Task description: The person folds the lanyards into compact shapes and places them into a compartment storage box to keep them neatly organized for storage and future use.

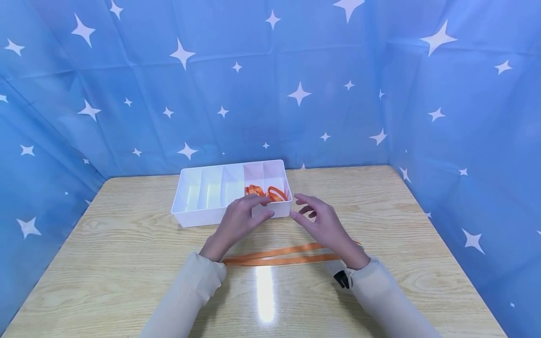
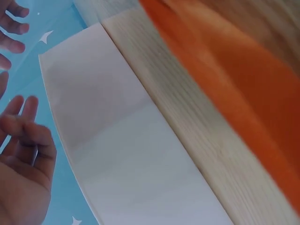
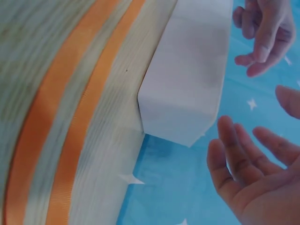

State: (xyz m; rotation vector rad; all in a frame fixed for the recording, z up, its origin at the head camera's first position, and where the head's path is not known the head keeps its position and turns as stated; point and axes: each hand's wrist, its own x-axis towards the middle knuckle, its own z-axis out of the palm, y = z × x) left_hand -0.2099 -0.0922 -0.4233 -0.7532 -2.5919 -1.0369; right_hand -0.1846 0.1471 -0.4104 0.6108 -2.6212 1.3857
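A white divided box (image 1: 200, 217) stands on the table, with bunched orange ribbon (image 1: 255, 190) in one compartment and looped orange ribbon (image 1: 276, 193) in the rightmost one. My left hand (image 1: 238, 218) is over the box's front edge near those compartments, fingers loosely bent and holding nothing visible. Just off the box's right front corner, my right hand (image 1: 323, 223) has its fingers spread and bent, its palm bare in the right wrist view. Below both hands, long orange ribbon strips (image 1: 287, 259) lie across the table, partly hidden under the wrists.
The box's left compartments (image 1: 192, 190) show bare white walls. A blue curtain with white stars (image 1: 253, 84) hangs behind and beside the wood-grain table (image 1: 127, 263). A small black object (image 1: 341, 279) shows at the right sleeve's cuff.
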